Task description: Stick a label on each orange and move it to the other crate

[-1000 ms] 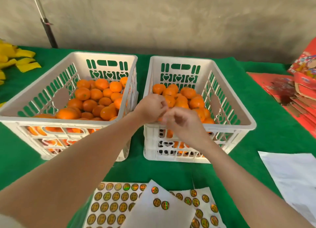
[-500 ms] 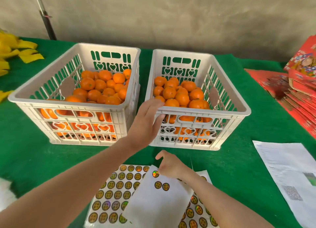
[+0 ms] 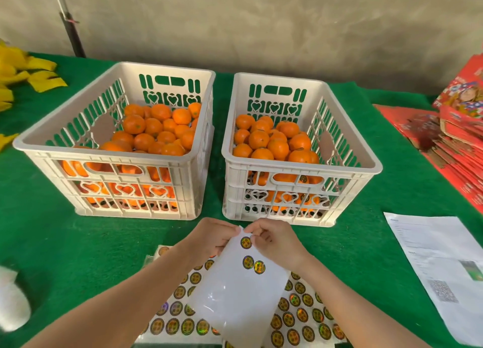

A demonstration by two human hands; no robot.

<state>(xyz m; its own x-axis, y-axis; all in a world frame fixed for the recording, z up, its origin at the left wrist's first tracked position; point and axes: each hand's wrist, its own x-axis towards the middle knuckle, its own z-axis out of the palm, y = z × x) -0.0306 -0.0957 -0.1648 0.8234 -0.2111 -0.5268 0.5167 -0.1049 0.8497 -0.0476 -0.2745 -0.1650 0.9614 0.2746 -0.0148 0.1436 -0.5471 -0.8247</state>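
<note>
Two white plastic crates stand side by side on the green cloth, the left crate point(image 3: 115, 154) and the right crate point(image 3: 300, 162), both filled with oranges point(image 3: 154, 130). Close to me lies a nearly used-up white label sheet point(image 3: 235, 290) bearing three round gold labels point(image 3: 246, 242). My left hand point(image 3: 211, 236) pinches the sheet's top edge. My right hand point(image 3: 274, 240) has its fingertips at the topmost label, beside the left hand. Beneath this sheet lie fuller sheets of gold labels point(image 3: 180, 321).
A printed white paper point(image 3: 441, 264) lies at the right. Red cartons point(image 3: 449, 136) are stacked at the far right, yellow pieces point(image 3: 23, 73) at the far left. A white object point(image 3: 10, 303) sits at the left edge. A dark pole point(image 3: 70, 26) leans on the back wall.
Both hands left the right crate and came down to the label sheet. The left hand now grips the sheet's top edge and the right hand's fingers are at the top label.
</note>
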